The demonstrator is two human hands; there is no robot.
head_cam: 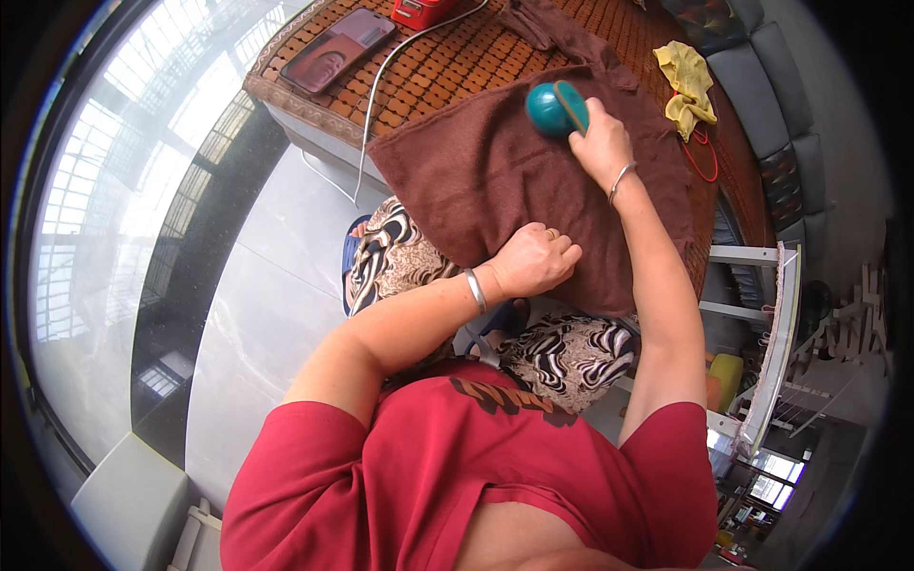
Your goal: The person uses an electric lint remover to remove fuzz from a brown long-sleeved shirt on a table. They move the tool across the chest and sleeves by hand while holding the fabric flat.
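A brown cloth (pixel 457 164), which looks like a garment, lies over the near edge of a seat and across my lap. My right hand (pixel 603 139), with a thin bangle at the wrist, grips the handle of a teal round handheld device (pixel 550 108). The device is over the upper part of the cloth, and its underside is hidden. Lower down, my left hand (pixel 539 258) is curled closed on the cloth, with folds running towards it. Its fingertips are hidden. A ring and a wide silver bangle are on that hand and wrist.
On the seat's brown tiled mat (pixel 421 78) lie a smartphone (pixel 339 50) and a red object (pixel 421 11). A white cable (pixel 371 93) runs over the edge beside the cloth. At the right are a crumpled yellow cloth (pixel 685 82), a red cord (pixel 707 160) and a white frame (pixel 775 342).
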